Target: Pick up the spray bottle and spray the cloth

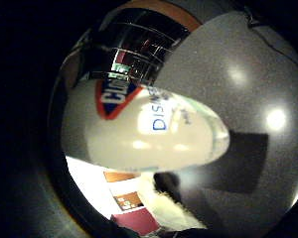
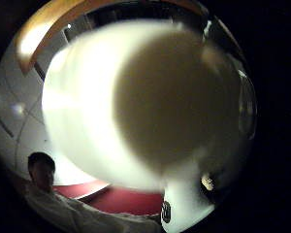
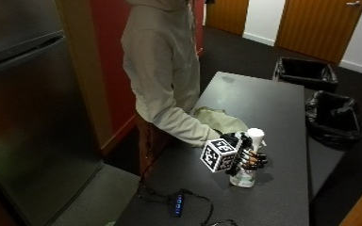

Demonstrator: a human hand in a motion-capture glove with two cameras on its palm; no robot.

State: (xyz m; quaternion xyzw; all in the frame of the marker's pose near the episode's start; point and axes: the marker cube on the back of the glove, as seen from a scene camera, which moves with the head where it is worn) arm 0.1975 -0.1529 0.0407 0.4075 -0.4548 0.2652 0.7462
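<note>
Spray bottle (image 3: 248, 160) upright at near end of dark worktop (image 3: 275, 108), base on or just above it, can't tell. Right hand (image 3: 243, 157) grips it, fingers (image 3: 254, 160) curled round the body. Cloth (image 3: 217, 120) crumpled just beyond, near worktop's left edge.

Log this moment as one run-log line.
right hand: grips spray bottle | bottle: upright, at table | cloth: on table behind bottle | spray: not seen

I see my black-gloved right hand (image 3: 242, 157) low over table, arm in pale sleeve reaching down and forward. Fingers (image 3: 256, 160) curled round tall white plastic spray bottle (image 3: 249, 160), holding it upright.
</note>
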